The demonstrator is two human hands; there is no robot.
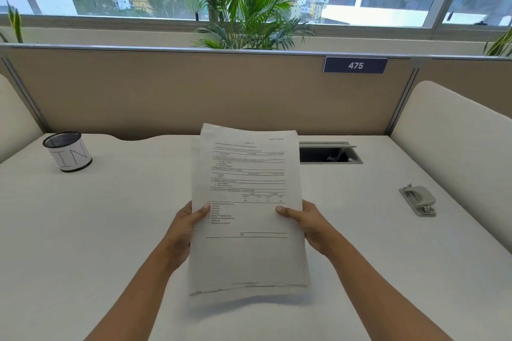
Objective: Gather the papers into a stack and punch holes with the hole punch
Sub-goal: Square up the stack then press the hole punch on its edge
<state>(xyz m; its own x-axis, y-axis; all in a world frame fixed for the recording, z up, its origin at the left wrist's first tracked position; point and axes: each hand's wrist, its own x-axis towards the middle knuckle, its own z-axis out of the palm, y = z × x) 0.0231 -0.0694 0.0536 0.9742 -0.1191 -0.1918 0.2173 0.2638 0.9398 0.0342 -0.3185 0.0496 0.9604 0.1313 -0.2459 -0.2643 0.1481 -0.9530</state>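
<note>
Through the head camera I look down on a wide white bench [110, 230], backed by a tan partition [194, 91]. A palm plant [249, 16] rises behind the partition, against a window showing city buildings.

At the centre, the stack of papers [249, 257] is held up over the bench, its top sheet a printed form facing me. The sheet edges at the top left corner are slightly uneven.

The left hand [184, 225] holds the stack's left edge, and its grip is closed on the paper with the thumb lying across the front. The right hand [307, 220] holds the right edge the same way, thumb on the page.

A black mesh cup [68, 151], wrapped in white paper marked "IN", stands at the far left. A cable hatch [329, 153] sits open just right of the stack. The grey hole punch [418, 199] lies on the bench, well apart to the right. A blue number plate [355, 65] on the partition reads 475.
</note>
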